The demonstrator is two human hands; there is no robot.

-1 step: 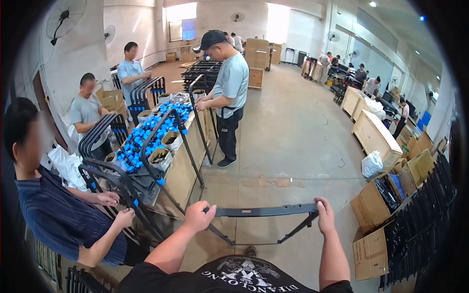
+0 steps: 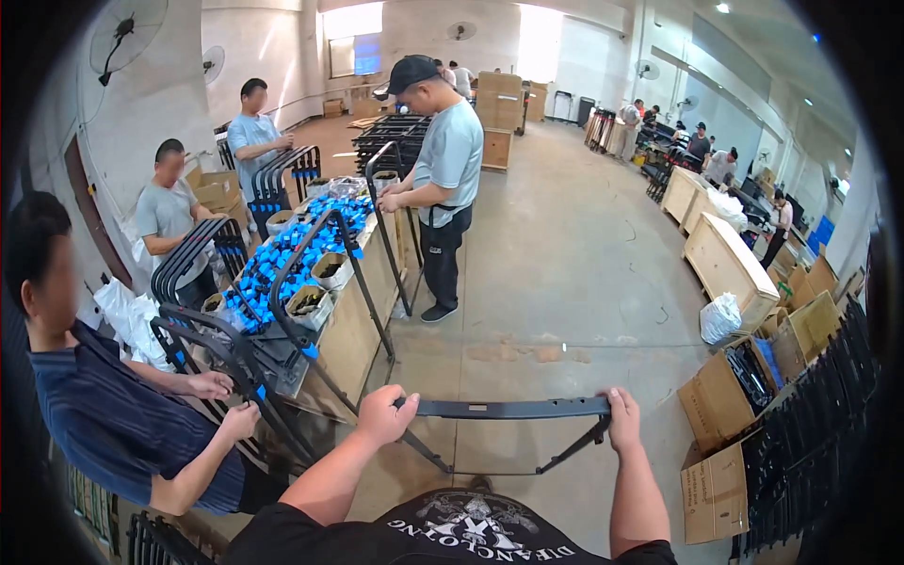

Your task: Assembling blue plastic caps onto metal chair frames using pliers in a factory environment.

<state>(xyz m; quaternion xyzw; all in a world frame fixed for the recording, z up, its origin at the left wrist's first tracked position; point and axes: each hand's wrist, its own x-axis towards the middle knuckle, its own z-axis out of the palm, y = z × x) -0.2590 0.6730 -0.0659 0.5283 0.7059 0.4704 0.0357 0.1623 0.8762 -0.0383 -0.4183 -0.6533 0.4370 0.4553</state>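
A dark metal frame [image 2: 513,410] with a flat top bar and two legs stands in front of me. Its legs slant inward toward a thin lower crossbar near the floor. My left hand [image 2: 386,416] is closed round the bar's left end, thumb pointing along it. At the opposite end, my right hand [image 2: 622,416] grips the corner, with fingers over the top; its palm side is partly hidden. Left of my left hand, a bent black tube frame [image 2: 339,254] with blue pieces on its legs leans against a wooden-sided bench [image 2: 353,325].
Blue plastic parts [image 2: 282,254] and tubs cover the bench. A person in dark clothing [image 2: 122,414] works close on my left; another person [image 2: 443,179] stands beyond the bench. Cardboard boxes [image 2: 713,490], stacked black frames [image 2: 800,452] and wooden crates [image 2: 730,268] line the right.
The view has shifted very slightly. My right hand sits a touch farther left and lower in the picture; both hands keep their hold on the metal frame.
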